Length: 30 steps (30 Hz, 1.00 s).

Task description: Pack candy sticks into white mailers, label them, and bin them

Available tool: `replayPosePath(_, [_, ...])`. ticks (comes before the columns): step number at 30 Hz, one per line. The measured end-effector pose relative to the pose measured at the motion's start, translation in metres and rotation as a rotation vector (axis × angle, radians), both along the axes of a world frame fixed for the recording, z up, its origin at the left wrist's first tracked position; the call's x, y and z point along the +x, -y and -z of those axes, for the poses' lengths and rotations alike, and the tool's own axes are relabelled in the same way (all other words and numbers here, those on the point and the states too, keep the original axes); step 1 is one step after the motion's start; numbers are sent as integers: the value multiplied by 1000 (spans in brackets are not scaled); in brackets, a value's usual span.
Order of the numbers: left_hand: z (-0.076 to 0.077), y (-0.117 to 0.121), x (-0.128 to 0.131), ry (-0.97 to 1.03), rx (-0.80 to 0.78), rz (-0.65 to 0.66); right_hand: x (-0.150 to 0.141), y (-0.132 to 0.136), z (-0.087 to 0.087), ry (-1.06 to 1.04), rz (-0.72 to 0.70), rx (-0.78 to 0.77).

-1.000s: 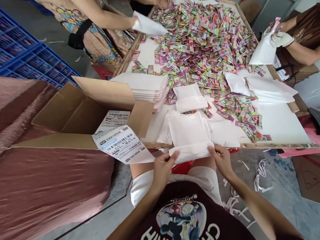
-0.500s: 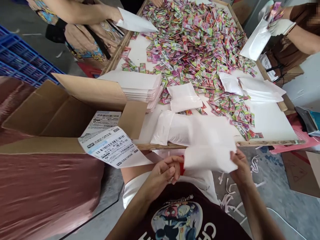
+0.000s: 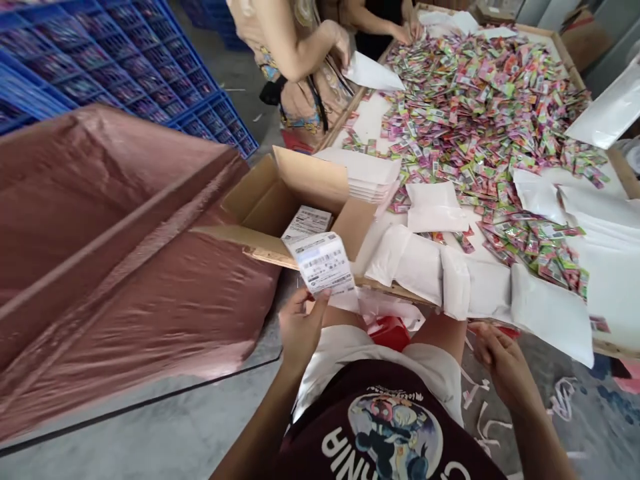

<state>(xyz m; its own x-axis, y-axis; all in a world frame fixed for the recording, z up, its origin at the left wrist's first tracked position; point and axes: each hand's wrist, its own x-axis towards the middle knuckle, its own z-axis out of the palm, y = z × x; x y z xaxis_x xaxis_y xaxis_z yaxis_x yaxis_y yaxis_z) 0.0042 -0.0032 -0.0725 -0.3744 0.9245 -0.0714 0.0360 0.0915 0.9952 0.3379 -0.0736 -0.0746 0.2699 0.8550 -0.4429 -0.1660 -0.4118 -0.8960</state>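
Observation:
My left hand (image 3: 303, 327) pinches the lower edge of a strip of printed barcode labels (image 3: 325, 263) between thumb and fingers. The strip hangs over the near flap of an open cardboard box (image 3: 360, 230), where more labels (image 3: 310, 220) lie inside. Close to the table's front edge, my right hand (image 3: 500, 353) has its fingers curled in, with nothing visible in them. Just above it a white pouch (image 3: 555, 310) lies partly over the edge. Other filled white pouches (image 3: 417, 267) lie in a row to its left, and one more pouch (image 3: 435, 207) rests behind them.
A heap of small colourful packets (image 3: 480, 113) covers much of the table's far part. Stacked white envelopes (image 3: 365, 167) stand behind the box, others (image 3: 605, 210) at right. Co-workers' hands (image 3: 340, 43) are at the far left side. Blue crates (image 3: 115, 60) and a brown-red cover (image 3: 150, 267) are left.
My right hand has let go of the white pouch, which now lies in the row at the table's edge. My left hand has moved left and taken hold of the label strip. The view has turned left.

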Motion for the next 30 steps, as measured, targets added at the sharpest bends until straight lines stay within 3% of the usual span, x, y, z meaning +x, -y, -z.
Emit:
replayPosePath(3, [-17, 10, 0, -189, 214, 97, -50, -33, -38, 128, -241, 205])
replayPosePath(7, [-29, 27, -8, -453, 536, 447, -109, -79, -84, 73, -596, 427])
replayPosePath(10, [-29, 37, -12, -364, 435, 590, -133, -92, -96, 146, -807, 526])
replayPosePath(12, [-29, 39, -10, -46, 239, 549, -142, -90, -91, 312, -839, 667])
replayPosePath(15, [-37, 32, 0, 577, -87, 375, -149, -78, -76, 577, -905, 973])
replayPosePath(17, [-45, 23, 6, 788, -252, 273, -149, -71, -72, 697, -940, 1145])
replayPosePath(20, [-57, 8, 7, 840, -262, 109, -141, -67, -86, 790, -830, 1215])
replayPosePath(24, [-66, 4, 1, 837, -179, -85, -132, -75, -109, 763, -667, 1125])
replayPosePath(26, [-69, 8, 2, 856, -207, -87, -137, -82, -104, 772, -730, 1096])
replayPosePath(30, [-73, 14, 13, 901, -245, -51, -152, -89, -78, 718, -867, 1122])
